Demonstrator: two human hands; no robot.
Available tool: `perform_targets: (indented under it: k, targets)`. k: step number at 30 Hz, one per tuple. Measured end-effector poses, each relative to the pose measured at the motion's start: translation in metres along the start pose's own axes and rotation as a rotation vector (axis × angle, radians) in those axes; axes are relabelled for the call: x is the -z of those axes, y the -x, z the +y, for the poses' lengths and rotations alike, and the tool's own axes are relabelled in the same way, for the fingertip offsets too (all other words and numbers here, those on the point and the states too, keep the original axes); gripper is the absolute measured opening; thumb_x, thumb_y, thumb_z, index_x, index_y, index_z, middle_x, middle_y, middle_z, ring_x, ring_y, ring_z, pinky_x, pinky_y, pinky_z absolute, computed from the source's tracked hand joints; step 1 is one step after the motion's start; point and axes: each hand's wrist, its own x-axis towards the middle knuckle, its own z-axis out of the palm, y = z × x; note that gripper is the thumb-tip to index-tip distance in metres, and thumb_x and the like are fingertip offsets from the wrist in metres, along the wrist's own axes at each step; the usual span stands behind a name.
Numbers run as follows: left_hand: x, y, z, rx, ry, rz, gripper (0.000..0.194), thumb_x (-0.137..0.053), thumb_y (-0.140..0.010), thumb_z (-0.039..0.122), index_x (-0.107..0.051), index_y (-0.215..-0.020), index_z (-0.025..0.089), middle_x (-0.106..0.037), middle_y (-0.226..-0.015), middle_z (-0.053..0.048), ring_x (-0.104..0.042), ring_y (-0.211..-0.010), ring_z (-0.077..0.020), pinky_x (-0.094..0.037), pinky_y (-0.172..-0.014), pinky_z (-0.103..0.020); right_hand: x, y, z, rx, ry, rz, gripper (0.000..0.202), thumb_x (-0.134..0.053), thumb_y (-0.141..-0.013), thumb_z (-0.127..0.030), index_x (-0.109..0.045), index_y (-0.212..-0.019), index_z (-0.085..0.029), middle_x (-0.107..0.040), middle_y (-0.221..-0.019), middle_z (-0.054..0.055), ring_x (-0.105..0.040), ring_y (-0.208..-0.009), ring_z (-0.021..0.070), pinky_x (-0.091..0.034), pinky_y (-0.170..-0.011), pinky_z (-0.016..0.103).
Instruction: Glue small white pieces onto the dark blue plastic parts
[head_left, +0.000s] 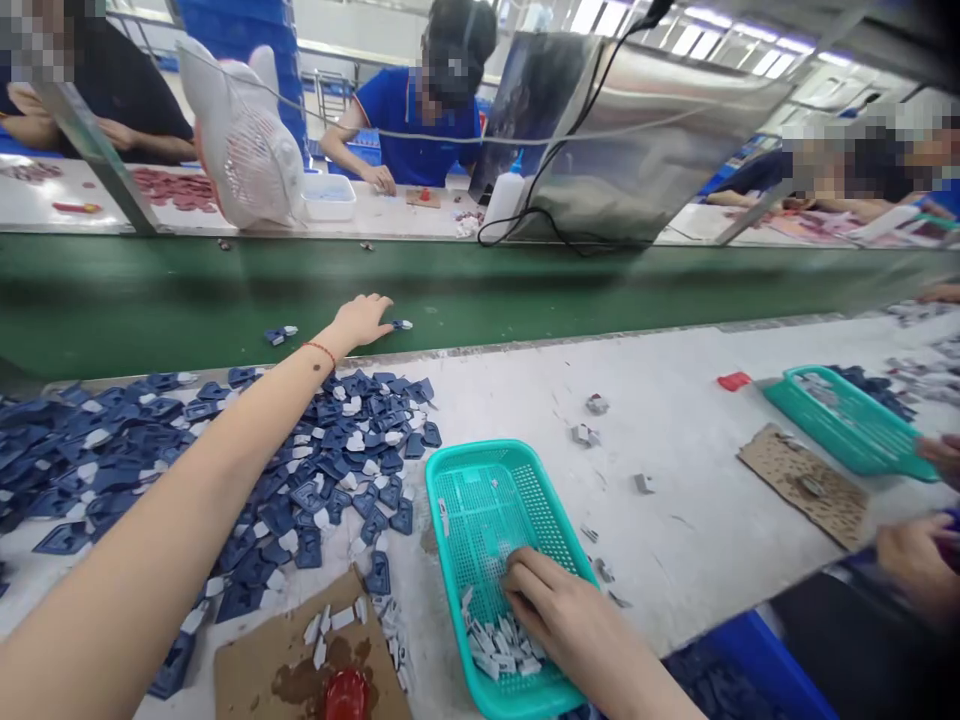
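Note:
My left hand (pixel 362 321) reaches out over the green conveyor belt (pixel 480 290), its fingers stretched and apart. By its thumb lies a small navy piece with a white tip (pixel 403 325); whether they touch is unclear. Another navy-and-white piece (pixel 280 335) rests on the belt to the left. My right hand (pixel 551 605) is at the right side of a teal plastic basket (pixel 437 520), fingers curled together inside it. Anything between those fingertips is hidden. Small white pieces (pixel 504 645) fill the near end of the basket.
Navy pieces (pixel 300 430), many with white tips, spread under my left arm. A cardboard sheet (pixel 255 660) carries a red dish (pixel 346 693). At right are another teal basket (pixel 847 430), cardboard (pixel 802 485) and a co-worker's hands. A co-worker in blue (pixel 420 125) sits across the belt.

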Motion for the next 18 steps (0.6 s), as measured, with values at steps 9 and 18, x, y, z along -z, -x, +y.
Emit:
perform_targets:
  k: [9, 18]
  targets:
    - [0.008, 0.025, 0.01, 0.138, 0.241, 0.153, 0.027, -0.058, -0.082, 0.019, -0.067, -0.105, 0.009, -0.069, -0.106, -0.016, -0.062, -0.102, -0.031, -0.048, -0.09, -0.04, 0.012, 0.001, -0.011, -0.154, -0.176, -0.091, 0.015, -0.049, -0.091, -0.009, -0.058, -0.096, -0.02, -0.065, -0.093, 0.006, -0.066, -0.081, 0.0207, -0.052, -0.065, 0.031]
    - [0.061, 0.201, 0.027, 0.246, 1.192, 0.311, 0.039, -0.074, -0.069, 0.013, -0.065, -0.107, 0.01, -0.068, -0.099, -0.01, -0.065, -0.06, -0.0113, -0.054, -0.058, -0.025, -0.001, 0.005, -0.003, -0.179, -0.323, 0.056, 0.015, -0.051, -0.09, -0.018, -0.065, -0.09, -0.02, -0.069, -0.092, 0.008, -0.068, -0.08, 0.0223, -0.055, -0.068, 0.034]
